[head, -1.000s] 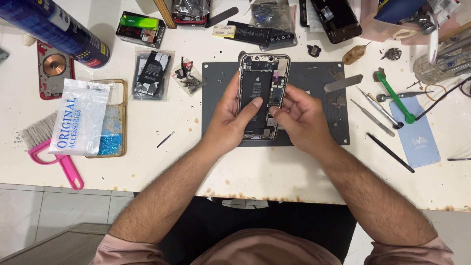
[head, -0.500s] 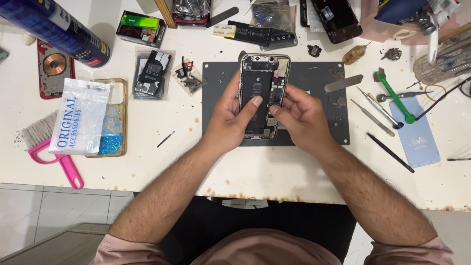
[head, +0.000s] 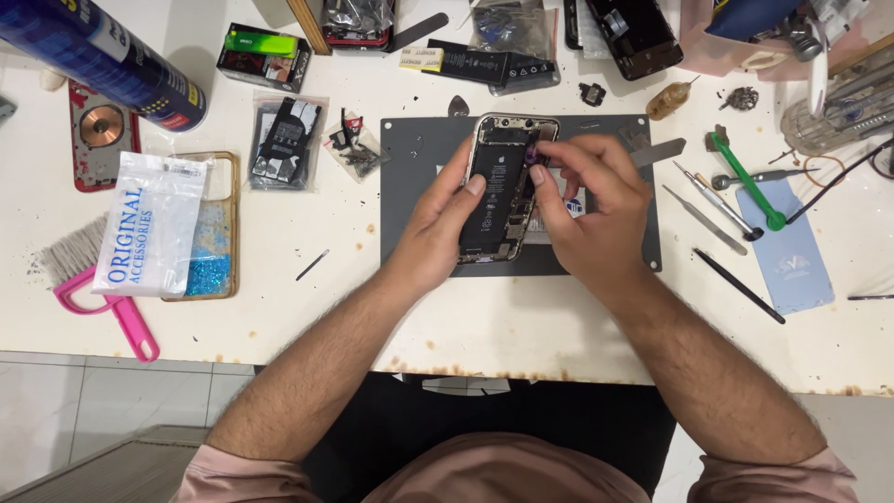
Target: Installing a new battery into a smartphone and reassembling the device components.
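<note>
A white bench (head: 279, 307) carries a dark grey work mat (head: 410, 214). On the mat lies an opened phone (head: 498, 191), its insides showing. The left hand (head: 442, 219) curls around the phone's left edge, holding it. The right hand (head: 591, 210) pinches a small purple part (head: 534, 155) at the phone's upper right corner.

Our left hand (head: 438, 219) curled, thumb extended; our right hand (head: 591, 210) pinching, fingertips (head: 538, 160) together; forearms converging.
</note>
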